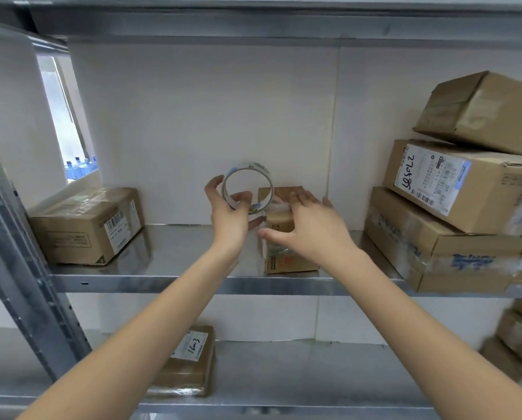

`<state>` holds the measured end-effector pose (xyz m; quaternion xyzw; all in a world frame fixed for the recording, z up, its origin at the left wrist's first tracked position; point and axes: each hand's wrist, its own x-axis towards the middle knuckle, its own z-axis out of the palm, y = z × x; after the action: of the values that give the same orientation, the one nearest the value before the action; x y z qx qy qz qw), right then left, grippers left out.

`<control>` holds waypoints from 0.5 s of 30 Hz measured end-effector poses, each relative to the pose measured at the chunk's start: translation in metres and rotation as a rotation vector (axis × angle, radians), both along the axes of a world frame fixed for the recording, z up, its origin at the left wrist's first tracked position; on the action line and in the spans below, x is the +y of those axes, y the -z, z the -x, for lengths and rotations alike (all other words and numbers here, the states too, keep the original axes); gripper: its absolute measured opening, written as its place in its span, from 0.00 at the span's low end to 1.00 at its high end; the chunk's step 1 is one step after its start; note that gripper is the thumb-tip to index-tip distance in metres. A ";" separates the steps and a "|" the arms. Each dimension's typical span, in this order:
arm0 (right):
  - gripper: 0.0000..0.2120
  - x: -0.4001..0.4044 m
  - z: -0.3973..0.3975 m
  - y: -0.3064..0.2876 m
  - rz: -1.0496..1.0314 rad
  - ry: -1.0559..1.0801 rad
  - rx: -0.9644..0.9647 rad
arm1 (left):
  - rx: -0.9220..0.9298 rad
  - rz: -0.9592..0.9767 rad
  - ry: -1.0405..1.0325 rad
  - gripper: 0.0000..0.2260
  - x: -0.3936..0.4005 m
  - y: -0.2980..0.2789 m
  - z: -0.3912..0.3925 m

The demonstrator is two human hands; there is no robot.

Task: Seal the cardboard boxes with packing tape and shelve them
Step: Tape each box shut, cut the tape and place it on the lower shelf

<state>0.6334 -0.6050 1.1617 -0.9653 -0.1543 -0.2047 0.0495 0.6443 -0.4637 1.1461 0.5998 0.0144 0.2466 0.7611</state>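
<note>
Tape gripped in left hand; right hand open, flat on box. Keep box pinned, pull strip straight across seam.

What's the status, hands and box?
Left hand holds tape roll. Right hand open, on small box on shelf. Nothing blocking.

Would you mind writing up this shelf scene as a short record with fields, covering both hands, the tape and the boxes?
left hand: left hand grips the tape roll, held upright above the shelf
right hand: right hand lies flat with straight fingers on the small box
small box: stands on the middle shelf
other boxes: side box at the left; stacked boxes at the right; flat parcel on the shelf below
</note>
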 end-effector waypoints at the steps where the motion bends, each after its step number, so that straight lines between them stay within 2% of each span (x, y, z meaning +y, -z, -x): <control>1: 0.47 -0.001 0.000 0.003 -0.039 -0.006 -0.022 | 0.032 0.055 0.014 0.16 -0.001 0.001 -0.001; 4: 0.43 -0.001 -0.003 0.008 -0.071 -0.020 -0.067 | 0.075 0.115 0.035 0.06 0.000 0.003 -0.002; 9: 0.43 0.000 -0.006 0.010 -0.055 -0.014 -0.072 | 0.067 0.128 0.039 0.06 0.007 0.001 -0.004; 15: 0.42 -0.001 -0.004 0.008 -0.017 -0.025 -0.044 | 0.257 0.425 0.183 0.05 0.016 0.026 -0.005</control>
<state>0.6377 -0.6056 1.1534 -0.9581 -0.1658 -0.2265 0.0571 0.6494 -0.4480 1.1204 0.4518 0.1083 0.0899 0.8809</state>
